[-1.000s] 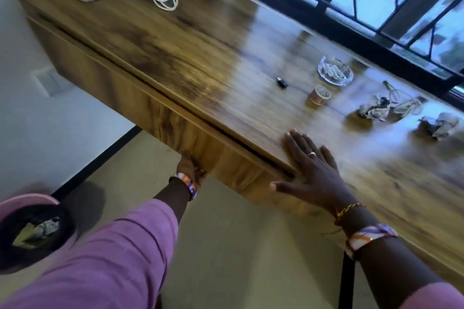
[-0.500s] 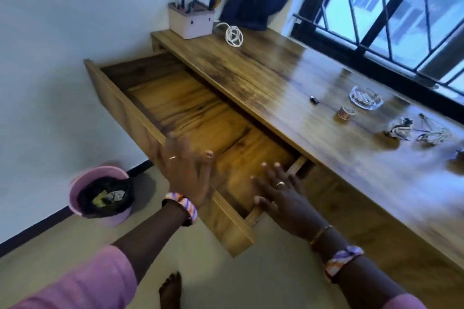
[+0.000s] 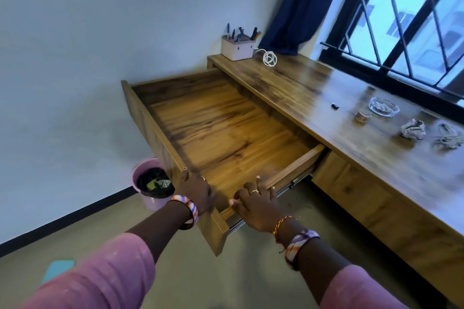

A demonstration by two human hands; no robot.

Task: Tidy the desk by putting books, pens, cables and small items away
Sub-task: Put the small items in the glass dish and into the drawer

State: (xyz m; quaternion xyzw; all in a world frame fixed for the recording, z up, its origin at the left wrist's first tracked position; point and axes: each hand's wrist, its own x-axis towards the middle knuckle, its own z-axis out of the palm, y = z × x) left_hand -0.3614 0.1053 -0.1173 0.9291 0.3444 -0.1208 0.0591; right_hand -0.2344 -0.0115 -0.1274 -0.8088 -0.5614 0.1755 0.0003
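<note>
- I see the drawer (image 3: 226,133) pulled far out from under the desk (image 3: 339,113), its wooden floor bare.
- My left hand (image 3: 195,190) grips the drawer's front panel near its right corner, fingers curled over the top edge.
- My right hand (image 3: 253,204) rests on the drawer's right side wall, fingers bent over its top edge, thumb out to the left; it holds the wall lightly rather than clamping it.
- Both wrists carry striped bangles, and the sleeves are pink.
- On the desk's far end stands a pink pen holder (image 3: 237,50) with pens sticking up, and a coiled white cable (image 3: 270,58) lies just beside it.
- Toward the window side I make out a small black item (image 3: 334,106), a small round roll (image 3: 362,116) and a glass dish (image 3: 383,106) near one another.
- Further right lie a crumpled paper ball (image 3: 413,128) and a tangled cord (image 3: 448,137), both blurred.
- On the floor by the wall, left of the drawer, a pink bin (image 3: 152,184) with a dark liner holds some scraps.
</note>
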